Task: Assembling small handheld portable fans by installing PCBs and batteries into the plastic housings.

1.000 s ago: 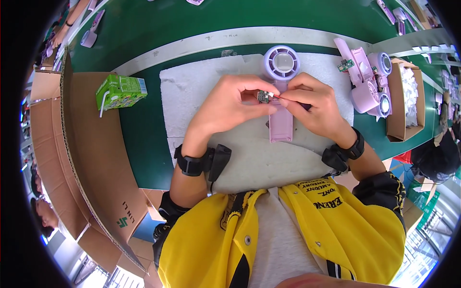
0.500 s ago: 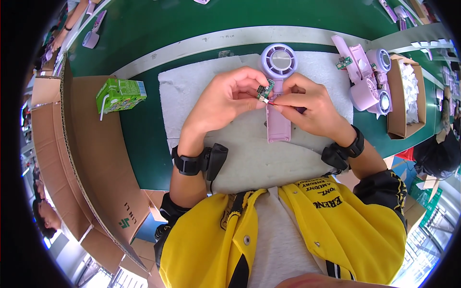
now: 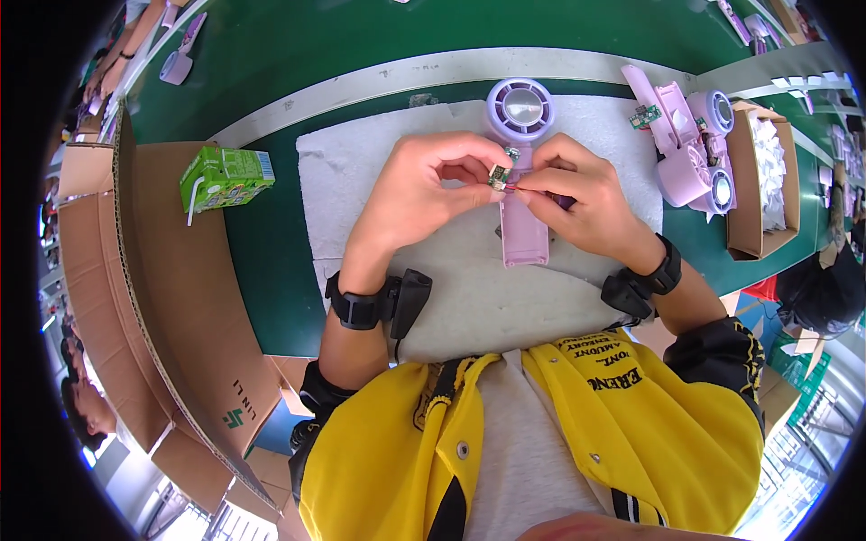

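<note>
Between thumb and fingers my left hand [image 3: 424,185] pinches a small green circuit board [image 3: 499,174]. My right hand [image 3: 585,194] is closed on thin red and dark wires [image 3: 511,188] at the board's lower edge; whether their plug is fully seated I cannot tell. Beneath both hands lies a handheld fan [image 3: 521,110] with a round lilac head and an opened pink handle [image 3: 525,236], partly hidden by my fingers. The fan rests on a white foam sheet [image 3: 347,171]. A dark piece shows under my right fingers, too covered to name.
On the right, several pink fan parts [image 3: 686,176] lie beside an open cardboard box [image 3: 789,180] of white pieces. At left stand a green drink carton [image 3: 225,178] with a straw and a large cardboard box [image 3: 194,270]. A pale rail [image 3: 361,83] crosses behind the foam.
The circuit board has turned in my left fingers and now shows a different side. Both hands stay almost in place, and the fan's head has shifted slightly.
</note>
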Demonstrator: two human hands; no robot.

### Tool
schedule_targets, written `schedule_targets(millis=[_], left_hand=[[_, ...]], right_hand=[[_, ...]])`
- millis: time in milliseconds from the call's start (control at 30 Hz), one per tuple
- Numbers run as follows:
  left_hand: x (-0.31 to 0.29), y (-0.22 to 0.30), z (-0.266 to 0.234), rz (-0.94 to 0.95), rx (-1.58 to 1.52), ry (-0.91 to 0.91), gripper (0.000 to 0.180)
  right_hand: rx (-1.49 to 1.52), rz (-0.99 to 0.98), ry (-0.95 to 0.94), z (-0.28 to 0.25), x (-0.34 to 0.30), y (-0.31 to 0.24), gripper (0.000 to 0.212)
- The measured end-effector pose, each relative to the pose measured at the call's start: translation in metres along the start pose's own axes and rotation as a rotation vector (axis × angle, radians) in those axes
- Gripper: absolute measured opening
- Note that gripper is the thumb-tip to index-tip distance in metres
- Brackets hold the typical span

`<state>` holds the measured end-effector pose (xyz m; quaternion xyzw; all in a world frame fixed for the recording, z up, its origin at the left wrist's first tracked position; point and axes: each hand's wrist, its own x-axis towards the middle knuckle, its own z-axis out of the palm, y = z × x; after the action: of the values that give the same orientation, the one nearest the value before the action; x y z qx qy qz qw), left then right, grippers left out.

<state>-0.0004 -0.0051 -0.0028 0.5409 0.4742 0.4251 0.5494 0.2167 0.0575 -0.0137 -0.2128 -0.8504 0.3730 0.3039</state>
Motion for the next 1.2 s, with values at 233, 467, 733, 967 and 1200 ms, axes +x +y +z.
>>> schedule_targets(millis=[233,467,733,967,1200], left_hand=[[-0.001,0.006,0.005,0.13,0.212,0.034,0.037],[0.001,0.012,0.012,0.168,0.316,0.072,0.038],[-0.001,0.005,0.011,0.16,0.261,0.124,0.031],[-0.001,0.003,0.013,0.203,0.324,0.127,0.03],[0.0,0.005,0.016,0.269,0.447,0.176,0.031]], right_hand=[[-0.001,-0.065,0.007,-0.004,0.003,-0.001,0.02],[0.01,0.16,0.121,0.003,0.001,-0.009,0.032],[-0.069,0.025,0.172,0.006,0.001,-0.006,0.037],[-0.038,0.107,0.184,0.006,0.001,-0.008,0.036],[-0.098,0.072,0.176,0.003,0.003,-0.006,0.032]])
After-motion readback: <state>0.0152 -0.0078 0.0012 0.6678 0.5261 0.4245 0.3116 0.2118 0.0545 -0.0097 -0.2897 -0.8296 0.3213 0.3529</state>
